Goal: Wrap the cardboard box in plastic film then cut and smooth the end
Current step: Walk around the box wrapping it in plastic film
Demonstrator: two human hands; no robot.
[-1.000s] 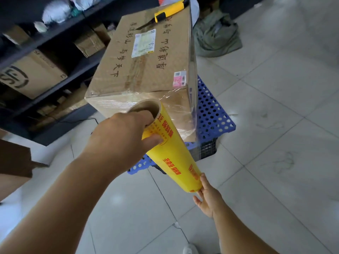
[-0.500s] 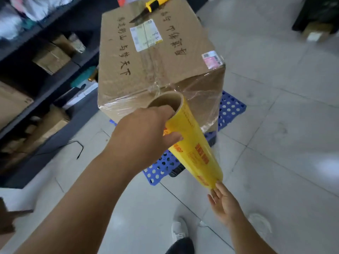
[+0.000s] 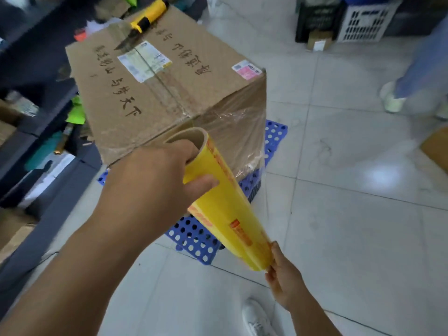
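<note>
- The large brown cardboard box [image 3: 155, 93], marked with black handwritten characters and shipping labels, sits on a blue perforated plastic pallet [image 3: 194, 236] on the pale tiled floor [image 3: 351, 214].
- Clear plastic film [image 3: 242, 132] already clings to the box's near side face, wrinkled and glossy, and a taut sheet of it runs from the box's right corner down to the roll.
- The yellow roll of plastic film with red print and a cardboard core [image 3: 225, 204] is held tilted just in front of the near corner, upper end close to the box, lower end towards the person.
- The left hand [image 3: 155, 185] grips the upper end, fingers hooked into the open core and thumb pressed on the yellow outside; the forearm reaches forward from lower left.
- The right hand [image 3: 283, 277] supports the lower end, fingers touching its rim; whether they go inside the core I cannot tell.
- The step in hand looks like carrying the roll around the box. To do it well, I would keep the film tight, the roll close to the cardboard and parallel to the box's upright edges, and overlap each pass.
- A yellow-handled utility knife [image 3: 143, 23] lies on the box's far top edge, ready for the cut.
- Dark shelving [image 3: 36, 69] with parcels stands to the left; another person's legs [image 3: 412, 76] show at the right.
</note>
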